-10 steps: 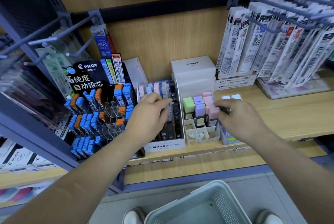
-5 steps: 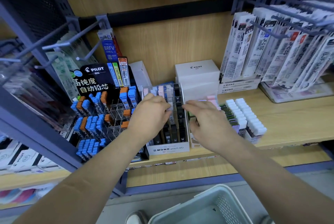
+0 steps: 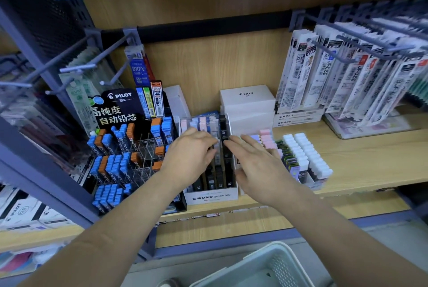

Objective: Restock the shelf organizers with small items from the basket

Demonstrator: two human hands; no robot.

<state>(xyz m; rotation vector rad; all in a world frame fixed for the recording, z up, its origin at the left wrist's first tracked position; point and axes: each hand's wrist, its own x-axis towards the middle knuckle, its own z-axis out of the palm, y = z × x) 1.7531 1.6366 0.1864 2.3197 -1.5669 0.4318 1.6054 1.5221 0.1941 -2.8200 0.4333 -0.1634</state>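
The white MONO graph organizer (image 3: 212, 197) stands on the wooden shelf (image 3: 370, 159), holding rows of black and pale lead cases. My left hand (image 3: 191, 159) lies over its left rows, fingers curled down onto a pale lead case (image 3: 216, 149). From the right, my right hand (image 3: 257, 167) reaches in with straight fingers, and its fingertips touch a black lead case (image 3: 224, 137) in the right row. It holds nothing I can see. The pale basket (image 3: 281, 263) sits low at the bottom edge; I cannot see what is inside.
A black Pilot display (image 3: 129, 147) with blue and orange lead cases stands at the left. Pink-capped cases (image 3: 266, 139) and white-capped cases (image 3: 303, 154) stand right of my hand. White Pilot boxes (image 3: 247, 100) sit behind. Refill packs (image 3: 347, 73) hang on hooks at right, and bare hooks (image 3: 76, 66) jut out at left.
My right hand has left the pastel cases and moved left to the MONO organizer, its fingers now stretched out. My left hand has stayed on the organizer.
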